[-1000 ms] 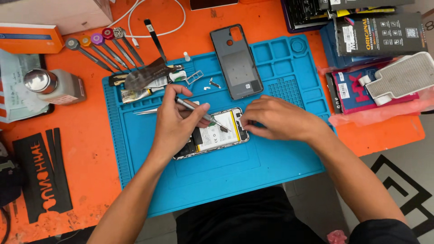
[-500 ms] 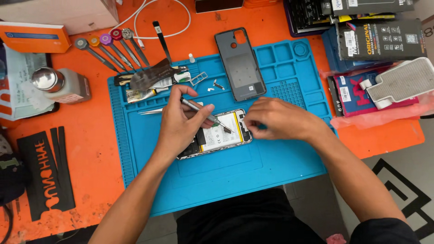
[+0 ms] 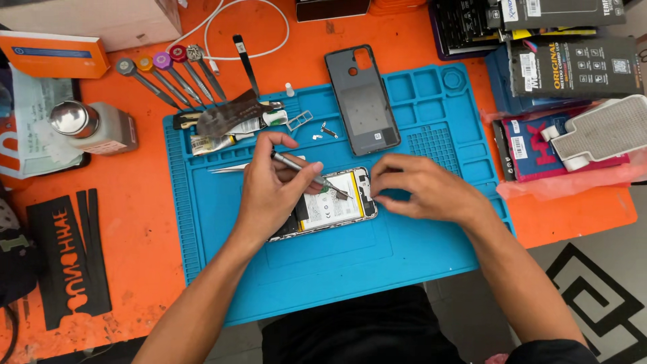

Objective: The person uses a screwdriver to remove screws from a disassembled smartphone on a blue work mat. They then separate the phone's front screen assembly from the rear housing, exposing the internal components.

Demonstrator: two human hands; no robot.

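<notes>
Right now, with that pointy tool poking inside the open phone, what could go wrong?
1. The left hand holds a thin metal tool with its tip over the opened phone, right by the battery. A slip might scratch or poke it.
2. Only the fingertips of the right hand steady the phone's end, so it could slide on the blue mat.
3. Tiny loose parts lie on the mat near the back cover; a bump might scatter them.

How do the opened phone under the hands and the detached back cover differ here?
The opened phone lies nearly sideways with its white battery and parts exposed; the back cover lies nearly lengthwise, plain dark grey. Both hands touch the phone; the cover lies untouched. Both rest on the blue mat.
</notes>
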